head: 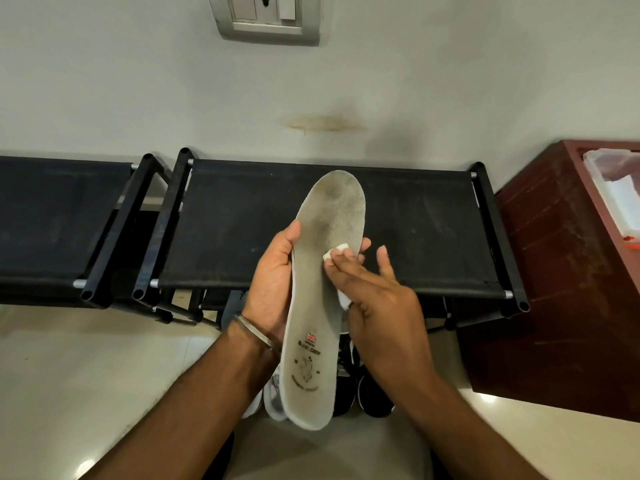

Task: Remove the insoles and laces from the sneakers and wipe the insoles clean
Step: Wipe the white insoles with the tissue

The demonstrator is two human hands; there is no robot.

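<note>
A long grey insole [320, 306] with dark smudges near its toe end and a small flag logo near the heel is held upright in the middle of the view. My left hand [273, 282] grips its left edge, thumb in front and fingers behind. My right hand [377, 299] presses a small white wipe [334, 253] against the insole's right side with its fingers. Below the insole, a white sneaker [273, 396] and dark sneakers [367, 386] lie on the floor, mostly hidden.
A black fabric-topped rack [415, 230] stands against the wall ahead, with a second one [52, 216] to its left. A reddish-brown cabinet [554, 289] with a clear plastic box [616, 188] on top sits at the right. Pale tiled floor [86, 375] spreads below.
</note>
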